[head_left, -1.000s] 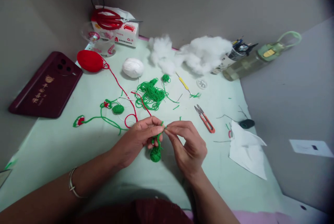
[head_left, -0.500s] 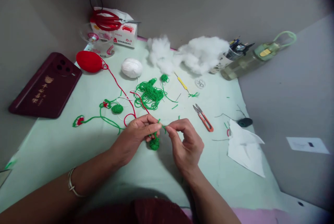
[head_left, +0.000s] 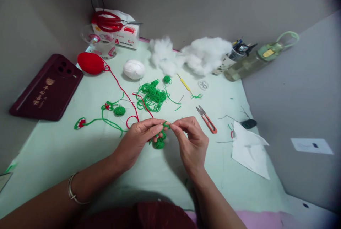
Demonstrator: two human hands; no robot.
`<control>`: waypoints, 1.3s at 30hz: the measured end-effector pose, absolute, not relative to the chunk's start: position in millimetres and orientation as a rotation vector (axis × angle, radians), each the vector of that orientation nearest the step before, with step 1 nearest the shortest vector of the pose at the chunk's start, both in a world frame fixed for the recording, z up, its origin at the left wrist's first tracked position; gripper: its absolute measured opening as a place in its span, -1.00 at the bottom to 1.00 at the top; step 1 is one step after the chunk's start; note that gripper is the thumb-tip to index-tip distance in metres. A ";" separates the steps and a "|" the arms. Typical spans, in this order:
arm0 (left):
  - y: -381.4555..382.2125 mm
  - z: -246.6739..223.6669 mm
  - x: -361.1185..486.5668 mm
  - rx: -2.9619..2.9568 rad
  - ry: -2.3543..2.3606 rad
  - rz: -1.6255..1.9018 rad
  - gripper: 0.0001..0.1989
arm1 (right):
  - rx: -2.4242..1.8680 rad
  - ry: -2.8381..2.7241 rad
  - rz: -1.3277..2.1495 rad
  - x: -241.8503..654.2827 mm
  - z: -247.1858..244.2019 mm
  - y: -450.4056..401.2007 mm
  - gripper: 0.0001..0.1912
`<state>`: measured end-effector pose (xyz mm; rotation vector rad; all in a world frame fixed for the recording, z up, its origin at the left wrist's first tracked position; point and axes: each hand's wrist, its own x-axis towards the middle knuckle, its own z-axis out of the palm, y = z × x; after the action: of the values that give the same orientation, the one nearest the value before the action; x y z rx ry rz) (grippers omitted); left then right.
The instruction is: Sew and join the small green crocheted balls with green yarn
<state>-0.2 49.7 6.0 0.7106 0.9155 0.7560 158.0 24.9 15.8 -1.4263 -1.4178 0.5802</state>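
Note:
My left hand (head_left: 145,133) is closed on green yarn (head_left: 166,125) at its fingertips. A small green crocheted ball (head_left: 159,143) hangs just below those fingers. On the other side, my right hand (head_left: 190,140) pinches the same strand between thumb and forefinger, close to the left fingertips. Left of my hands lie a green crocheted oval (head_left: 119,111) and a red-and-green crocheted piece (head_left: 80,123) on a green cord. Beyond them spreads a loose heap of green yarn (head_left: 153,95). Orange-handled thread snips (head_left: 207,120) rest to the right.
Around the back stand a red yarn ball (head_left: 91,63), a white yarn ball (head_left: 134,69), white stuffing (head_left: 205,54) and a bottle (head_left: 249,63). A yellow crochet hook (head_left: 185,84) lies mid-table. White paper (head_left: 250,150) is at right, a dark red phone (head_left: 46,86) at left.
My fingertips have drawn slightly closer together at the yarn. The green ball beneath has shifted a little up and to the right.

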 end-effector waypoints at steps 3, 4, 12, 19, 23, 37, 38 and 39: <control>50.9 4.9 -1.0 0.704 0.935 0.769 -0.75 | -1.416 -1.433 0.610 160.3 15.8 25.4 -0.92; 51.6 4.5 -1.4 0.700 0.943 0.782 -0.76 | -1.411 -1.457 0.626 161.1 16.2 25.4 -0.92; 56.2 3.8 -3.9 0.730 0.971 0.840 -0.83 | -1.402 -1.607 0.731 161.8 22.3 24.5 -0.88; 54.8 2.2 -2.1 0.803 1.000 0.758 -0.80 | -1.442 -1.432 0.822 153.6 19.2 21.5 -0.89; 55.0 2.6 -2.4 0.759 0.978 0.734 -0.78 | -1.425 -1.273 1.035 157.4 21.3 23.8 -0.88; 56.3 5.2 -4.8 0.813 0.810 0.511 -0.79 | -1.208 -1.150 1.538 175.8 18.4 32.7 -0.77; 56.1 5.4 -4.8 0.801 0.800 0.509 -0.79 | -1.217 -1.131 1.521 174.9 17.7 32.6 -0.76; 55.9 5.7 -4.5 0.787 0.791 0.507 -0.79 | -1.229 -1.110 1.498 174.5 17.3 32.7 -0.76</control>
<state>-4.5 55.9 5.7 0.7872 0.7913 0.5068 174.5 32.7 17.3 -1.2286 -1.1096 1.4984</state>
